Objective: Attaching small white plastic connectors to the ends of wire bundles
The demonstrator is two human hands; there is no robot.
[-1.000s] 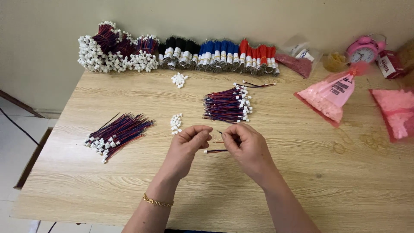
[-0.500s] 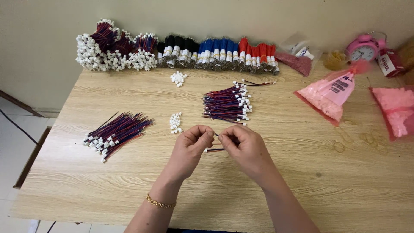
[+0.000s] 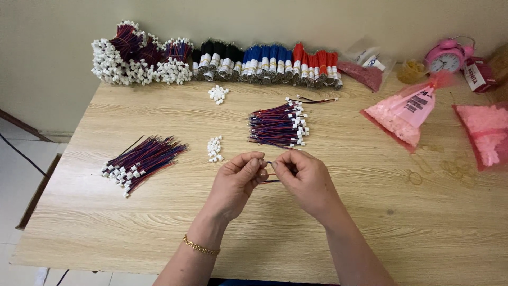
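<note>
Thin red-blue wire pair (image 3: 269, 180), short and stiff-looking, sat pinched between both hands over the pale wood-grain table (image 3: 370, 222). Left hand (image 3: 236, 182) and right hand (image 3: 301, 179) both had fingertips closed on it; connector end hidden. Small white plastic connectors (image 3: 215, 149) lay just beyond, loose wire bundle (image 3: 279, 125) further back.

Bare table (image 3: 254, 233) near; wire bundle (image 3: 279, 125) and small connector pile (image 3: 215, 149) crowd beyond.

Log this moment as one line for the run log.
left hand: pinching thin red-and-blue wire | right hand: pinching same wire | nearest: small heap of white plastic connectors | surface: light wooden table
</note>
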